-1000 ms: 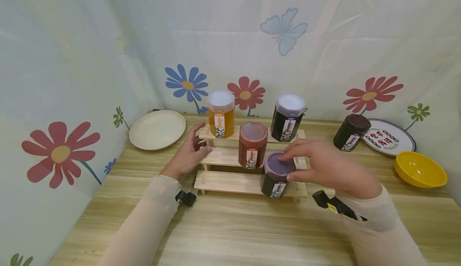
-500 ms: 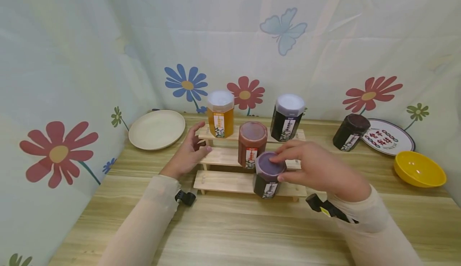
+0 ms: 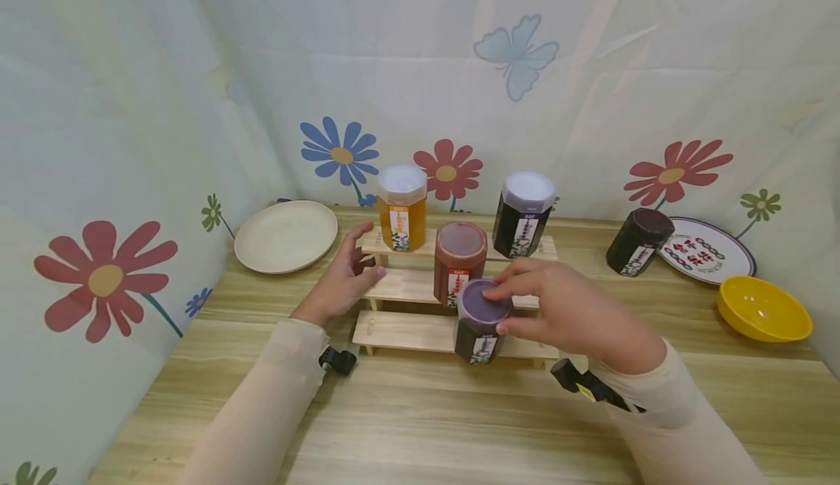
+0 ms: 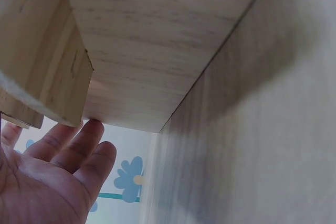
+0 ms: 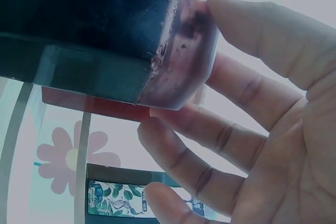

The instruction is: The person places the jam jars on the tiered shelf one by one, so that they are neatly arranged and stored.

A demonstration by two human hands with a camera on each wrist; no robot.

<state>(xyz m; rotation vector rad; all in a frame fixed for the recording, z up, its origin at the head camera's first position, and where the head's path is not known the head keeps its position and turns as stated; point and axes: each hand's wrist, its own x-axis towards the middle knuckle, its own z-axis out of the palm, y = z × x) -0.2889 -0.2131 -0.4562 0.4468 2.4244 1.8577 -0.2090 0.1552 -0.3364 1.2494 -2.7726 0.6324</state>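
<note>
My right hand (image 3: 567,310) grips a dark jar (image 3: 475,343) with a purple lid, thumb near its front edge and fingers over the top. This jar is at the lowest step of the wooden rack (image 3: 407,330); whether its base rests there I cannot tell. Just behind it, a reddish-brown jar (image 3: 459,262) stands on the middle step. On the top step are an amber jar (image 3: 402,215) and a dark jar with a white lid (image 3: 525,215). My left hand (image 3: 337,281) is at the rack's left end, its relaxed fingers (image 4: 84,145) against the wood.
Right of the rack another dark jar (image 3: 639,241) stands on the table, beside a white plate with red lettering (image 3: 728,255) and a yellow bowl (image 3: 764,308). A cream plate (image 3: 285,237) lies at the back left. A flowered curtain (image 3: 558,91) hangs behind.
My right hand has moved left along the lowest step with the purple-lidded jar, which now partly covers the reddish-brown jar. The left hand has stayed at the rack's end.
</note>
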